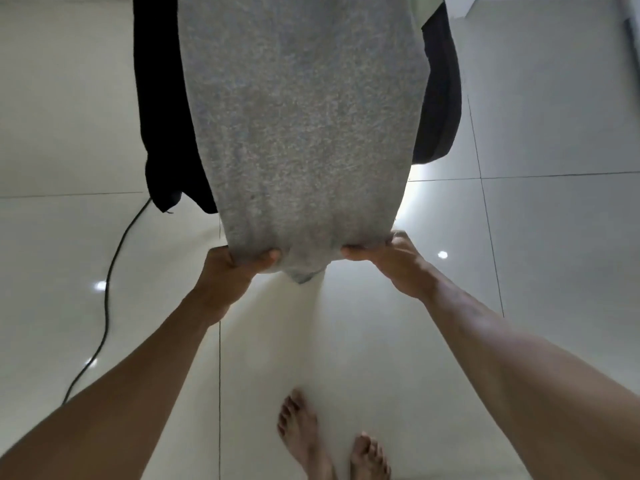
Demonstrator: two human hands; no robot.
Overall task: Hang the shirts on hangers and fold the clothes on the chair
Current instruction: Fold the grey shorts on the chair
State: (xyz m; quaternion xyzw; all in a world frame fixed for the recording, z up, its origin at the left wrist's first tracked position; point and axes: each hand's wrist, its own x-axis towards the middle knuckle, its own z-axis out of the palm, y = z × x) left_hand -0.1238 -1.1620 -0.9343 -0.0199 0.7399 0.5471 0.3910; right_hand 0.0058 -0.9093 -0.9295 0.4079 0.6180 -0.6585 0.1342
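A grey shirt (298, 126) hangs in front of the person, filling the upper middle of the view, with its top running out of the frame. Both hands grip its lower edge. The left hand (239, 268) has its fingers curled round the left corner of the hem, thumb on the near face of the cloth. The right hand (388, 258) pinches the right corner, thumb pressed along the near side and fingers hidden behind the fabric. Between the two hands the hem sags into a small point.

Just behind the grey shirt on the left hangs a black garment (162, 109), its lower corner ending above and to the left of the left hand. Another dark garment (440, 95) hangs behind the shirt on the right, with a strip of pale green cloth (424, 5) above it at the top edge.

Below is a glossy tiled floor (554, 237). A black cable (107, 292) trails across it on the left. The person's bare feet (332, 445) stand on the tiles near the bottom.
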